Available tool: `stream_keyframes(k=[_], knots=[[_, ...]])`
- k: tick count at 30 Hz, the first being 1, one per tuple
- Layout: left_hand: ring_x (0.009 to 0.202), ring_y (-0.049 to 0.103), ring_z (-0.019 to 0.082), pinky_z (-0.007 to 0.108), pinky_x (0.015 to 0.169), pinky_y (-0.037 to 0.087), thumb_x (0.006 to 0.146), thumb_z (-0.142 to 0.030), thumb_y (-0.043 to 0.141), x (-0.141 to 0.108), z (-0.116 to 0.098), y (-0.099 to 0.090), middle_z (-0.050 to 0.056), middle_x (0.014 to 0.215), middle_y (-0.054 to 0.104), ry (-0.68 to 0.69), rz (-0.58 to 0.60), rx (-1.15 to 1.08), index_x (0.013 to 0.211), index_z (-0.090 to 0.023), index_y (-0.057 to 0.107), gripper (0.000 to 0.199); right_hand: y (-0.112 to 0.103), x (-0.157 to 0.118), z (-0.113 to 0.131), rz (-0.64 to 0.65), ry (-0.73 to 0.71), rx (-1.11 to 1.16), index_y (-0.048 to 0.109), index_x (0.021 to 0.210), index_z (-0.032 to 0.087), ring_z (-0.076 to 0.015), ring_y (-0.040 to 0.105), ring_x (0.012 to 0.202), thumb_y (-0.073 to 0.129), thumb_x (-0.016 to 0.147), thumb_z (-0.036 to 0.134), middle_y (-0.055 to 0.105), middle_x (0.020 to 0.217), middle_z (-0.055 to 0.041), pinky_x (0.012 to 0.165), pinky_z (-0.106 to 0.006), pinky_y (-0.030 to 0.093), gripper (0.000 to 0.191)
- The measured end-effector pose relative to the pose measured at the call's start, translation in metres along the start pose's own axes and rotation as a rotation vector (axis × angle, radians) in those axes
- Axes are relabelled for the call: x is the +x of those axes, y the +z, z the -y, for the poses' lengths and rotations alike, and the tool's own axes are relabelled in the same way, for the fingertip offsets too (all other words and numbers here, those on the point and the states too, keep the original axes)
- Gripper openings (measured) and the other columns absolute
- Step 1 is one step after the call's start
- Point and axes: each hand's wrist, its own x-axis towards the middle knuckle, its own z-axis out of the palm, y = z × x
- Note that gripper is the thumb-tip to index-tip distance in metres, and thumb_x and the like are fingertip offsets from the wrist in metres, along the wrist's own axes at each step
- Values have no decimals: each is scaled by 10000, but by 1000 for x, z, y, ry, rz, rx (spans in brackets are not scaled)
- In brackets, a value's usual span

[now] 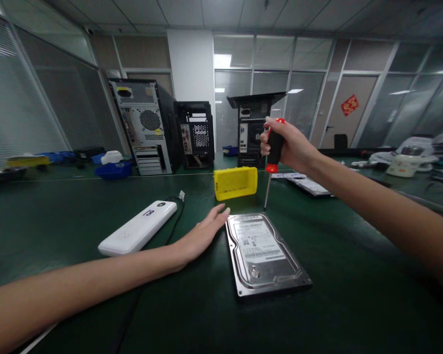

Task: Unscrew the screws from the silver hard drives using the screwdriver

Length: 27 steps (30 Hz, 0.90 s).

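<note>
A silver hard drive [260, 255] lies label side up on the dark green table. My right hand [290, 142] grips a screwdriver [275, 152] with a black and red handle. Its shaft points down, and the tip meets the drive's far right corner, where a screw is too small to make out. Flat on its edge, my left hand [205, 231] rests beside the drive's far left corner, fingers stretched out and holding nothing. The thumb and fingertips are at or very near the drive's edge.
A yellow bin [235, 183] stands on its side behind the drive. To the left lies a white power bank [138, 228] with a black cable. Computer cases [143, 125] line the back, and another drive [312, 187] sits beyond my right forearm. A cream-coloured container [404, 162] stands far right.
</note>
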Motion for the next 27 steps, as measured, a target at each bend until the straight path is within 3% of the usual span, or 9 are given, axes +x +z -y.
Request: stream_keyframes(k=[4,9,11,14,17,21,27], knots=[[1374,200,306,479,1116,118,799,-746,243,-1,0,-1,5,1479,309,4,-2,-14,1424,-342,199,745,-2,-2,1,29,44,39,562,905,191,-113,526,637,589,790,383,506,740,0,606,-265,482,226],[1365,225,313,489,1100,160,788,-752,269,-3,-1,-2,1,1475,317,-17,14,-17,1421,-361,196,748,-2,-2,-1,-55,-19,-32,575,886,184,-124,544,705,693,735,280,537,791,-7,622,-267,511,214],[1369,209,320,497,1100,149,788,-752,264,-2,-1,-2,-1,1477,313,-21,7,-5,1422,-359,196,750,0,-2,-1,-84,-28,-69,560,818,180,-112,540,680,728,711,271,543,792,-6,596,-251,504,218],[1375,188,324,506,1102,132,789,-752,262,-1,-1,-1,-4,1480,306,-22,1,-5,1421,-363,199,745,4,-3,1,-10,-32,-88,514,744,180,-76,474,559,741,707,272,505,682,20,519,-215,451,248],[1372,202,316,496,1105,138,795,-745,263,-1,0,-1,-3,1480,308,-10,3,-16,1420,-361,201,736,6,-5,3,34,-24,-34,505,786,200,-72,430,517,707,735,346,468,638,37,498,-216,420,254],[1373,201,316,501,1103,138,793,-750,253,-3,-1,-1,1,1475,318,-13,6,-7,1420,-361,198,740,4,-6,4,31,44,0,564,897,199,-109,505,609,595,781,481,505,729,2,597,-268,473,307],[1377,187,316,492,1113,120,805,-737,238,-2,-2,0,6,1475,317,-15,-12,8,1424,-336,201,738,-3,-2,-2,-45,-53,-19,562,813,174,-107,514,651,678,743,334,505,750,5,606,-255,488,210]])
